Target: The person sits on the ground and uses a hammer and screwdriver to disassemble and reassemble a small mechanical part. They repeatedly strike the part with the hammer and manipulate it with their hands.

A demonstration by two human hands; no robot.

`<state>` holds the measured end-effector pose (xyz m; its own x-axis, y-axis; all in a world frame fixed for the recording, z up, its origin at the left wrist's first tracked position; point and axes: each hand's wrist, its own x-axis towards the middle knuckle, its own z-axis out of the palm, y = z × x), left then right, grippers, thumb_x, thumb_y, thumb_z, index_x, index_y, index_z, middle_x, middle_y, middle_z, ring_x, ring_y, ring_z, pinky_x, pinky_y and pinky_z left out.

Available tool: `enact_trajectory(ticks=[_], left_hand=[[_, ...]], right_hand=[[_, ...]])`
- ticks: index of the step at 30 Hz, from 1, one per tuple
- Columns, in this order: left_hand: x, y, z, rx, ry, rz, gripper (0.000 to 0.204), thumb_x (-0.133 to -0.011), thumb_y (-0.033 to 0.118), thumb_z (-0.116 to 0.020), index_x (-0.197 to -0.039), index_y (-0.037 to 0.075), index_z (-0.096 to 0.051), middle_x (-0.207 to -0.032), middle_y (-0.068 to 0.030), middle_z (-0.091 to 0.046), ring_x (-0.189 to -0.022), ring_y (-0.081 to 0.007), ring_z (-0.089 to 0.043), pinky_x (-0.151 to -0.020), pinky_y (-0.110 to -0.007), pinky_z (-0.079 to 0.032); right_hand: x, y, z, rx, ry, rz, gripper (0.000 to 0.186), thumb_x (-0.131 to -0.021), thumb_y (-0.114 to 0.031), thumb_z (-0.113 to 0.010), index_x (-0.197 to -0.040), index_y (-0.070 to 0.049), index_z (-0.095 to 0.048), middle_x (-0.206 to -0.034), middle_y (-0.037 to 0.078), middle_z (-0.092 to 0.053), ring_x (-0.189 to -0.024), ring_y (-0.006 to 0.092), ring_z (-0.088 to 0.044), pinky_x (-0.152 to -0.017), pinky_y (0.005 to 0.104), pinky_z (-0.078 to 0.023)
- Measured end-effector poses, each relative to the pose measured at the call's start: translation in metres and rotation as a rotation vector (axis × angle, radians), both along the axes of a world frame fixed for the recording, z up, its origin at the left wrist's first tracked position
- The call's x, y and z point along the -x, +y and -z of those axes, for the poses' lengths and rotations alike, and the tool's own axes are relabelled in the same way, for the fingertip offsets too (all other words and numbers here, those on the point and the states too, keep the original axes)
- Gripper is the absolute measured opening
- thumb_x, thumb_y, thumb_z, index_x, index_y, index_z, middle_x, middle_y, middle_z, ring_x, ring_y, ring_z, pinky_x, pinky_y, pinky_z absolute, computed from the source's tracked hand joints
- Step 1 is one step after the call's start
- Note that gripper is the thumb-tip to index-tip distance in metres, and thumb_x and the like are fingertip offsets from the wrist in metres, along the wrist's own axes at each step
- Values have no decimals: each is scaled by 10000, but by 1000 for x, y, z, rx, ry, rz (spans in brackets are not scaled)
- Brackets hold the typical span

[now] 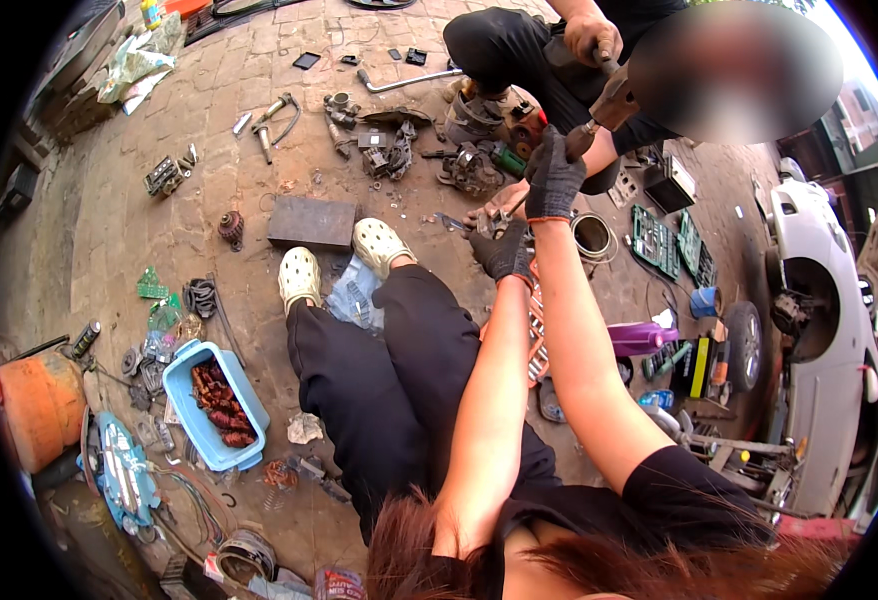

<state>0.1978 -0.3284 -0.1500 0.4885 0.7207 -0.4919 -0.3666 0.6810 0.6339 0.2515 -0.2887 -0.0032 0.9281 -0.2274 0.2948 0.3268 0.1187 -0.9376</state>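
My right hand (554,178), in a dark glove, is wrapped round a screwdriver-like tool whose brown handle end (580,139) sticks out above the fist. A thin metal shaft runs down from it toward my left hand (504,252). That hand, gloved too, is low by the ground with its fingers curled; what they grip is hidden. A person crouching opposite grasps a hammer in one hand (593,38), its head (614,100) close above the tool's handle end. Their other hand (494,208) is low beside my left hand, partly covered.
Greasy metal parts (474,168) lie beyond my hands. A dark metal block (311,222) sits by my shoes. At left stands a blue basin (217,405) of copper-coloured pieces. To the right are a green socket set (656,242), a wheel (744,345) and a white car body (824,330).
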Motion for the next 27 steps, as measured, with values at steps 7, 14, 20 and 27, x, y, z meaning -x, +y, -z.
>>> enact_trajectory(ticks=[7, 14, 20, 27], left_hand=[[6, 5, -11, -78, 64, 103, 619, -639, -17, -773, -1163, -9, -444, -1050, -95, -584, -898, -157, -587, -760, -312, -527], [6, 12, -23, -26, -148, -54, 553, -695, -121, -709, -1170, 24, -466, -978, -59, -583, -911, -161, -577, -773, -304, -529], [-5, 6, 3, 320, -451, -72, 557, -688, -93, -707, -1176, 19, -463, -999, -73, -595, -896, -176, -592, -746, -334, -540], [-9, -7, -6, -164, 2, -30, 608, -710, -37, -721, -1244, 29, -439, -1101, -84, -592, -897, -186, -598, -651, -363, -552]], right_hand=[[2, 2, -5, -85, 69, 3, 262, -804, -240, -687, -681, -70, -531, -496, 24, -498, -359, 129, -444, -351, 265, -323], [14, 11, -25, -20, 114, -64, 254, -801, -243, -668, -706, -30, -568, -551, 34, -529, -458, 129, -494, -440, 290, -380], [-12, 1, 4, 168, 91, 100, 238, -804, -255, -698, -698, -80, -576, -504, 23, -504, -369, 129, -435, -358, 259, -311], [7, 1, -33, -162, 168, 12, 263, -808, -187, -680, -643, -99, -496, -483, 14, -454, -336, 123, -388, -339, 256, -286]])
